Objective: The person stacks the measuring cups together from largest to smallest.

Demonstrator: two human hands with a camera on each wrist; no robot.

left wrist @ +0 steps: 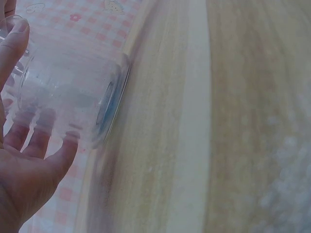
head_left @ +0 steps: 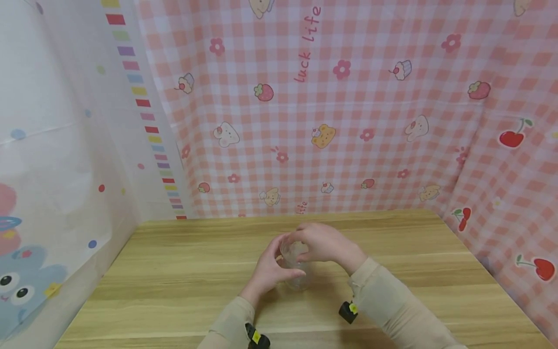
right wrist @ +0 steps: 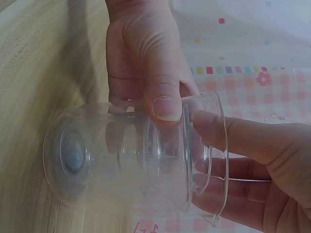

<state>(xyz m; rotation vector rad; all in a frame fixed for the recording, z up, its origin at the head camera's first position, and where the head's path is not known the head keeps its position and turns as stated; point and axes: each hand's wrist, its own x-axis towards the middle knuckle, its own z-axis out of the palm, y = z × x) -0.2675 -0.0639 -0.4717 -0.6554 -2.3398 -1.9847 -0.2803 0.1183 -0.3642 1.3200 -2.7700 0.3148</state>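
Note:
A clear beaker [head_left: 297,280] stands upright on the wooden table. My left hand [head_left: 270,269] wraps round its side, the thumb in front and the fingers behind the see-through wall. In the right wrist view, a smaller clear beaker [right wrist: 167,153] with faint printed markings sits inside the larger beaker [right wrist: 104,179], and its spouted rim rises above the outer one. From above, my right hand [head_left: 324,242] grips the inner beaker near this rim between thumb and fingers. The larger beaker's base shows close on the tabletop in the left wrist view.
The table [head_left: 183,291] has a light wood-grain top. Behind it hangs a pink checked curtain [head_left: 366,160] with cartoon prints. A white printed sheet [head_left: 65,160] hangs along the left side, and more checked cloth lines the right.

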